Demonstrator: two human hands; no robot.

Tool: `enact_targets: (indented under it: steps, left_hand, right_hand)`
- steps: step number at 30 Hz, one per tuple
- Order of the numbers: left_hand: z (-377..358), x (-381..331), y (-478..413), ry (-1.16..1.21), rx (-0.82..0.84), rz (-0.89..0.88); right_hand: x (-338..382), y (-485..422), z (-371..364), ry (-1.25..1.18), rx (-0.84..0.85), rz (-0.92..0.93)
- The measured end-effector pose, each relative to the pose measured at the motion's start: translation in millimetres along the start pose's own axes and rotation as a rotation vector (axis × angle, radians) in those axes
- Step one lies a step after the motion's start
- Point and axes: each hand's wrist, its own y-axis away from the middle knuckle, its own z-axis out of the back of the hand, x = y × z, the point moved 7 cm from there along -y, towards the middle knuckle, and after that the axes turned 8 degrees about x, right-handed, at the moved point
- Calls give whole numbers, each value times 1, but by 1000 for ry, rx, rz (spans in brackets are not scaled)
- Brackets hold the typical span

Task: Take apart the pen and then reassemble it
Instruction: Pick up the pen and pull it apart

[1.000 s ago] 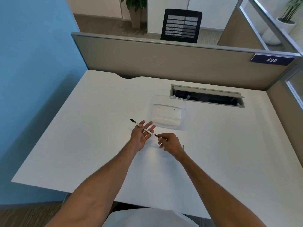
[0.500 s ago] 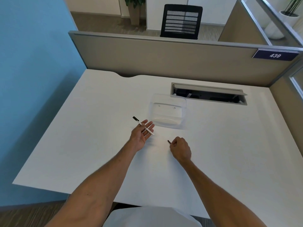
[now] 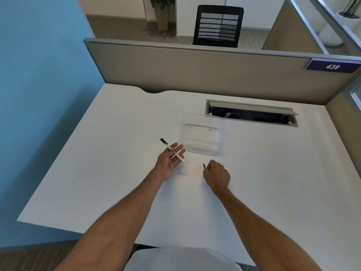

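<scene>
A thin white pen barrel [image 3: 172,150] with a black end lies across the fingers of my left hand [image 3: 169,161], which is palm up over the white desk [image 3: 97,173]; the fingers are extended and the thumb seems to press the barrel. My right hand [image 3: 216,176] is closed a short way to the right, low over the desk, pinching a small dark pen part [image 3: 204,166] whose tip sticks out above the fingers. The two hands are apart.
A clear plastic tray [image 3: 202,136] sits just beyond the hands. Behind it is an open cable slot [image 3: 252,114] in the desk. A grey partition [image 3: 195,71] bounds the back and right; a blue wall is on the left.
My right hand has pulled the dark part out of the barrel's end and moved right and down, away from my left hand. The left hand has stayed in place.
</scene>
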Motion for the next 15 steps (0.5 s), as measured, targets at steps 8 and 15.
enact_targets:
  steps: [8,15]
  left_hand:
    - [3,5,-5,-12,-3,8]
    - [4,5,-8,-34,14,-19]
  right_hand:
    - [-3,-1,-2,-41,19,-16]
    - [-7,5,5,-121,-46,-45]
